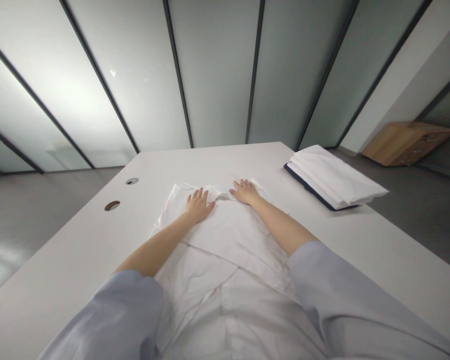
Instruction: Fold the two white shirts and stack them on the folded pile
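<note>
A plain white garment (225, 225) lies creased on the worktop (78, 245). The left hand (198, 205) and right hand (244, 192) press its far end, fingers extended and spread, gripping nothing; rightward, folded white cloth (333, 175) tops a dark board (309, 187).

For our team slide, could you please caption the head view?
Both hands rest on white cloth on a pale table, with folded white fabric to their right.

The single head-worn view looks forward and down across the surface (78, 250), frosted panels (217, 75) spanning the frame's top.
</note>
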The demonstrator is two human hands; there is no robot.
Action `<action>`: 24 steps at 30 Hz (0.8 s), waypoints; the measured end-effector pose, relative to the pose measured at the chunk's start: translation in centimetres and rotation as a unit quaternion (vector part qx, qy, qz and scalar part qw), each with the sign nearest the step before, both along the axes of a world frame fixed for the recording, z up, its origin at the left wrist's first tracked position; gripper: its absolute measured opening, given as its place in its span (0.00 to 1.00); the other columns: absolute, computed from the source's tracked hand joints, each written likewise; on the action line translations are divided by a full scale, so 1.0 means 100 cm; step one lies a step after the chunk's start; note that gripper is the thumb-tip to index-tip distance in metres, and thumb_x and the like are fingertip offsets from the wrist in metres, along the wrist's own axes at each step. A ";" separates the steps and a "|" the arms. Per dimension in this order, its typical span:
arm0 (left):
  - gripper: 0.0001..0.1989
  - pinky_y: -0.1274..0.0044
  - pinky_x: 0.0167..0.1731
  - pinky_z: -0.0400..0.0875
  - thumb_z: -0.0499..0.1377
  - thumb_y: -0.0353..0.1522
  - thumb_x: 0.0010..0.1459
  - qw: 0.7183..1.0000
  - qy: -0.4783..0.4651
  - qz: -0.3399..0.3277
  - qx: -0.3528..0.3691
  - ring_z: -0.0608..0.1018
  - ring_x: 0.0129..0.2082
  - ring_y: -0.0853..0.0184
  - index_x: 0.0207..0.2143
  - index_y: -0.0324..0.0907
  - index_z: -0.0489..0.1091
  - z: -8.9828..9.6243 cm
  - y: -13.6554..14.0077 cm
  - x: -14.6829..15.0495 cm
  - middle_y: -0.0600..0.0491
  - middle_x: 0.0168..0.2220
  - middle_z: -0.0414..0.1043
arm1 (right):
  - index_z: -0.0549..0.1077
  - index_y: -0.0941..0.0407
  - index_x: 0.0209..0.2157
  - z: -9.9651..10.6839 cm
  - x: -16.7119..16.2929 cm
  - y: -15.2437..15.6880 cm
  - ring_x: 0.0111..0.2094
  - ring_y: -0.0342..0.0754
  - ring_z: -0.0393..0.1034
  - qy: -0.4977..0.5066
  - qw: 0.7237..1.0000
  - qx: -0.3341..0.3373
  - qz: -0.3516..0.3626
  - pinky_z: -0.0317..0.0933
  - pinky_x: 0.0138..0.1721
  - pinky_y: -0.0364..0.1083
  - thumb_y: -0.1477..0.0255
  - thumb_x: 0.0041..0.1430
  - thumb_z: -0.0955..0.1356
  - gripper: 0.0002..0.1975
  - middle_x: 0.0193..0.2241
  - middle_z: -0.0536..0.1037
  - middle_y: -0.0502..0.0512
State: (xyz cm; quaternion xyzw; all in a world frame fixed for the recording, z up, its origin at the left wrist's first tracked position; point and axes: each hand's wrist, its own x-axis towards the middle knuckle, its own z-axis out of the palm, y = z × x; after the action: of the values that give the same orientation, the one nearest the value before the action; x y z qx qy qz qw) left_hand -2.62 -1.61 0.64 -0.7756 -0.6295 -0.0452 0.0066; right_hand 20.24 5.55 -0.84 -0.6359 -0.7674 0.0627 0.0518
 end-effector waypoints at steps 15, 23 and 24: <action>0.36 0.55 0.61 0.48 0.46 0.55 0.60 0.999 -0.027 0.005 -0.031 0.53 0.66 0.50 0.65 0.47 0.53 -0.002 0.041 0.017 0.43 0.68 0.47 | 0.54 0.53 0.66 0.007 -0.028 -0.055 0.66 0.68 0.42 0.020 0.999 -0.050 0.008 0.39 0.60 0.67 0.43 0.61 0.52 0.40 0.67 0.51 0.67; 0.32 0.61 0.61 0.52 0.47 0.50 0.62 0.999 -0.038 0.019 -0.002 0.57 0.64 0.53 0.63 0.45 0.56 0.004 0.016 0.022 0.44 0.66 0.53 | 0.51 0.55 0.67 0.001 -0.022 -0.027 0.67 0.68 0.38 -0.014 0.999 -0.035 0.007 0.35 0.61 0.66 0.43 0.61 0.53 0.42 0.68 0.45 0.70; 0.33 0.58 0.61 0.51 0.46 0.51 0.62 0.999 -0.037 0.025 -0.015 0.55 0.65 0.52 0.65 0.46 0.54 0.003 0.010 0.022 0.44 0.67 0.51 | 0.52 0.55 0.67 0.003 -0.020 -0.019 0.67 0.67 0.39 -0.016 0.999 -0.029 0.010 0.36 0.61 0.65 0.43 0.61 0.54 0.41 0.68 0.46 0.70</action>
State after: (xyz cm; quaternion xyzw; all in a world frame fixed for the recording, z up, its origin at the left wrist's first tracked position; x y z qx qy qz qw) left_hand -0.39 -0.60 0.97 -0.7572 -0.6495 -0.0643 -0.0266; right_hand 18.27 3.69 -0.53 -0.6307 -0.7722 0.0748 0.0204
